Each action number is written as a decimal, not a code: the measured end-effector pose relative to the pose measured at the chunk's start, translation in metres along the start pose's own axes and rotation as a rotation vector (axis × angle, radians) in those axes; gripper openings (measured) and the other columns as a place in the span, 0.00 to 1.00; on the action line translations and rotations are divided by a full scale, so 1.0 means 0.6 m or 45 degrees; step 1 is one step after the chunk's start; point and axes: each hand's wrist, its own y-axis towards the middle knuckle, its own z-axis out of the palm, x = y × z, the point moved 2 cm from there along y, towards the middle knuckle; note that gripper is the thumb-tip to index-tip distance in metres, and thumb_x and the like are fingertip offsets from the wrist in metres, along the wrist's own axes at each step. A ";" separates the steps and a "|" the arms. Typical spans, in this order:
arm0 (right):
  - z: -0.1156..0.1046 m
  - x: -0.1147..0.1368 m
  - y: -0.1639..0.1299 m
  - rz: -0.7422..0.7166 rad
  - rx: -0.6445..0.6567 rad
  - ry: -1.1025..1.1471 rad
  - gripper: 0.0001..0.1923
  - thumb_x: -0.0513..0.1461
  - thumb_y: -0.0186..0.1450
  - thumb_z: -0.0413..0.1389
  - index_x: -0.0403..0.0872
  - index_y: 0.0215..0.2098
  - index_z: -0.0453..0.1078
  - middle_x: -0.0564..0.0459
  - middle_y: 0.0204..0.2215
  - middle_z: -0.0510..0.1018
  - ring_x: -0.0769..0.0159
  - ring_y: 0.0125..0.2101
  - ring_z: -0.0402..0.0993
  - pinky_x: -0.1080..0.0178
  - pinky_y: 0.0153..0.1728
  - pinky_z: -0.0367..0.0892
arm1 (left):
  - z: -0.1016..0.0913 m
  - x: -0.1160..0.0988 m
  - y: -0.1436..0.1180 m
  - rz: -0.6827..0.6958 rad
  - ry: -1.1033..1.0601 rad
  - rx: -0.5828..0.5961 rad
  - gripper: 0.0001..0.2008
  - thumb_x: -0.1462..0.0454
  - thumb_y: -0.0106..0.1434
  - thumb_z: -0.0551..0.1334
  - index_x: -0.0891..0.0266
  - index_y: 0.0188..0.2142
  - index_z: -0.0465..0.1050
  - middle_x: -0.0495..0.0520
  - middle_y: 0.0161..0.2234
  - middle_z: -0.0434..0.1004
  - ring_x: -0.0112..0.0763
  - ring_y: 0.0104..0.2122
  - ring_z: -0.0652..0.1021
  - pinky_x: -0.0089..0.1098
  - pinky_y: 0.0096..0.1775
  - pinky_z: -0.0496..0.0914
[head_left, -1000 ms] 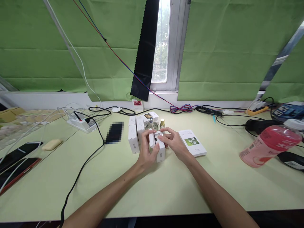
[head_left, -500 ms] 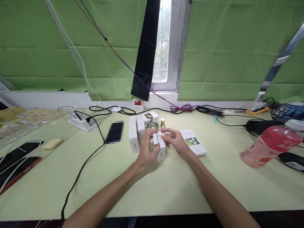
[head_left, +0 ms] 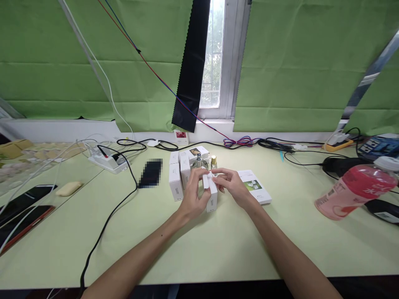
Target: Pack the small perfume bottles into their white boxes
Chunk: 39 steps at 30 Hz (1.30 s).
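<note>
Closing step, by the look of it: left hand (head_left: 193, 198) grips the small upright white cardboard box (head_left: 211, 193) on the pale green tabletop (head_left: 199, 245), right hand (head_left: 232, 187) fingertips pinching its top flap; next, press flap down squarely.

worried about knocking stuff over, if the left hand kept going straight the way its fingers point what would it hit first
Probably the small glass bottle standing just behind the white box that the left hand grips; the upright white boxes stand slightly to its left. Depth is hard to judge.
</note>
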 end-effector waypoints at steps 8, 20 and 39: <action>0.000 0.004 -0.002 -0.001 0.022 -0.007 0.23 0.48 0.55 0.68 0.43 0.44 0.77 0.59 0.18 0.71 0.70 0.22 0.63 0.64 0.24 0.57 | -0.001 0.001 0.001 -0.004 0.019 0.043 0.16 0.64 0.67 0.55 0.55 0.54 0.64 0.57 0.50 0.66 0.42 0.51 0.72 0.45 0.52 0.70; -0.006 -0.001 -0.003 -0.027 0.032 -0.055 0.18 0.47 0.57 0.67 0.46 0.42 0.76 0.59 0.19 0.71 0.70 0.23 0.63 0.64 0.26 0.58 | -0.003 -0.007 0.002 0.028 0.043 0.094 0.18 0.64 0.68 0.54 0.55 0.57 0.67 0.59 0.54 0.67 0.45 0.57 0.69 0.47 0.56 0.67; -0.012 -0.008 0.005 -0.104 -0.070 -0.042 0.14 0.48 0.56 0.65 0.47 0.31 0.73 0.59 0.18 0.70 0.71 0.20 0.62 0.64 0.24 0.56 | 0.000 0.006 -0.002 0.130 0.035 0.149 0.26 0.68 0.68 0.49 0.53 0.63 0.67 0.55 0.63 0.70 0.45 0.64 0.67 0.51 0.63 0.62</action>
